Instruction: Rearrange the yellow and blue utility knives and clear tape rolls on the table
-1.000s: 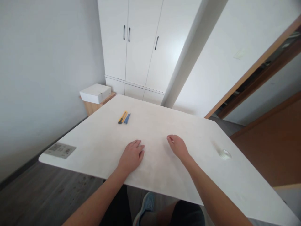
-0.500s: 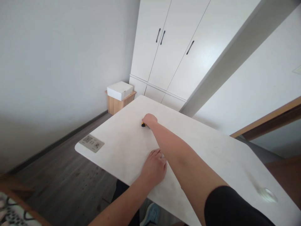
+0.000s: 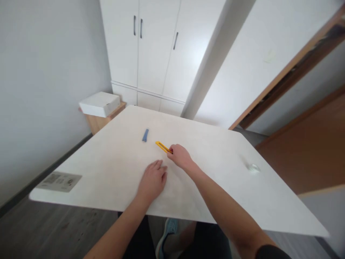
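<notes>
My right hand [image 3: 180, 157] is closed around the near end of a yellow utility knife [image 3: 162, 146], whose body sticks out to the upper left just above the white table [image 3: 113, 169]. My left hand [image 3: 152, 180] rests flat on the table right beside it, fingers stretched out, holding nothing. A blue utility knife [image 3: 145, 135] lies alone on the table farther back, to the left of the yellow one.
A roll of clear tape [image 3: 253, 167] sits near the table's right side. A grey label [image 3: 58, 181] is stuck at the near left corner. Beyond the table stand a white box [image 3: 99, 103] on a wooden stand and white cupboards [image 3: 151, 50].
My right hand reached to the far knives, took hold of the yellow one and drew it back toward me. The blue knife stays behind. My left hand kept its place.
</notes>
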Demonstrator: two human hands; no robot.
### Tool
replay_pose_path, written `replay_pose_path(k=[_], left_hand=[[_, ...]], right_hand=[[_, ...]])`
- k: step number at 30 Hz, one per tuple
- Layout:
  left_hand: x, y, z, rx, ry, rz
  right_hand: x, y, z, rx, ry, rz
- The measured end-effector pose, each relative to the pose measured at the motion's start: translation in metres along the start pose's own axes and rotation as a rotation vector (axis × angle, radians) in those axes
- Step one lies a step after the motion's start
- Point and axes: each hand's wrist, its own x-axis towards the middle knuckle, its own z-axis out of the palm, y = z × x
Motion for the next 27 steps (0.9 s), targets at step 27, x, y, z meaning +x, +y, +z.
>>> replay_pose_path(k=[27], left_hand=[[0.005, -0.018, 0.013, 0.155, 0.036, 0.132]], right_hand=[[-0.227, 0.376, -0.026, -0.217, 0.152, 0.502]])
